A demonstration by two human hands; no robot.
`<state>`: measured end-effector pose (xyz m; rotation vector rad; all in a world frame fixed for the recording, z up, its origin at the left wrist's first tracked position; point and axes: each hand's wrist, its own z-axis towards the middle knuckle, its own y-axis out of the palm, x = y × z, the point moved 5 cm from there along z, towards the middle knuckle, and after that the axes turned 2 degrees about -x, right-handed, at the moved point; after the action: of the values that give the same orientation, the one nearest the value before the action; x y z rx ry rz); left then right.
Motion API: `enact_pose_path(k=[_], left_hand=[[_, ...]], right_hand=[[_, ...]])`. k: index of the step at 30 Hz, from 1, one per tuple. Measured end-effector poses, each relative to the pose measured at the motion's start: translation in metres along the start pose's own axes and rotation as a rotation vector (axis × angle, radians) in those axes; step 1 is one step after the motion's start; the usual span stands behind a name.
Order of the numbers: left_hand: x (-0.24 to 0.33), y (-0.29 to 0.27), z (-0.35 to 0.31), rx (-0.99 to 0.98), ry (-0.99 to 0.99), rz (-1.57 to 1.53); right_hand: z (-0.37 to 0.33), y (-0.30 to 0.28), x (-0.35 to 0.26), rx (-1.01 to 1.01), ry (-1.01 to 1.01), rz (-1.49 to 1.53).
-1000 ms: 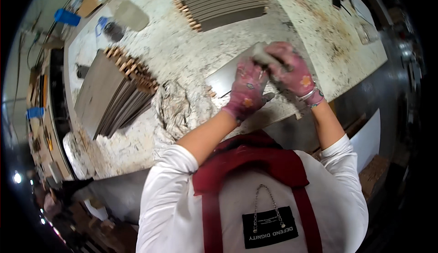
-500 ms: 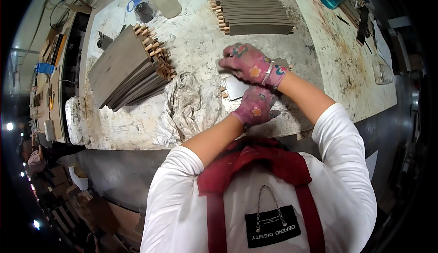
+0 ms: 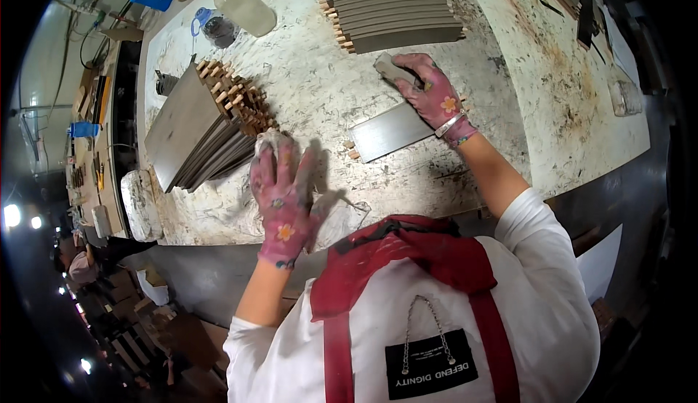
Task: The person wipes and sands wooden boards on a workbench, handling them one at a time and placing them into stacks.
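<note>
The right hand (image 3: 435,97), in a pink flowered glove, has its fingers (image 3: 416,61) curled around a grey pad (image 3: 392,72), the thumb side closed against it. A flat metallic panel (image 3: 392,132) lies on the worktop (image 3: 309,83), nearer the body than those fingers; the palm hides its far right portion, and pale wooden pegs (image 3: 354,154) jut from its left end. Whether the palm touches the panel cannot be told.

The left hand (image 3: 282,199), gloved alike, has its fingers extended and somewhat spread over a crumpled, stained cloth (image 3: 340,222), which shows past the fingertips and beside the thumb. How firmly they press on the cloth, or pinch any of it, cannot be told. The panel is to the right of these fingers, apart from them.

Ahead and left of the left fingers stands a leaning stack of panels (image 3: 178,134) with pegged ends. Just beyond the right fingers is a second, neatly lapped stack (image 3: 396,14).
</note>
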<state>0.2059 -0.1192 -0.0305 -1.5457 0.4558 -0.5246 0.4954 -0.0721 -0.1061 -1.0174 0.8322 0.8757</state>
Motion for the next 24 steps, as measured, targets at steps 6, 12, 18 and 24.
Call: enact_pose_path(k=[6, 12, 18, 24], left_hand=[[-0.038, 0.044, -0.031, -0.084, -0.253, -0.507], [0.064, 0.015, 0.067, 0.202, 0.169, -0.494], [0.029, 0.092, 0.082, 0.302, 0.145, -0.599], [-0.031, 0.062, 0.015, 0.076, -0.068, -0.294]], right_hand=[[0.0, 0.004, 0.0, -0.013, -0.024, -0.033], [0.0, -0.002, 0.003, -0.005, 0.007, -0.04], [-0.001, 0.0, 0.002, 0.019, -0.055, -0.038], [-0.002, -0.001, 0.005, 0.087, -0.072, -0.029]])
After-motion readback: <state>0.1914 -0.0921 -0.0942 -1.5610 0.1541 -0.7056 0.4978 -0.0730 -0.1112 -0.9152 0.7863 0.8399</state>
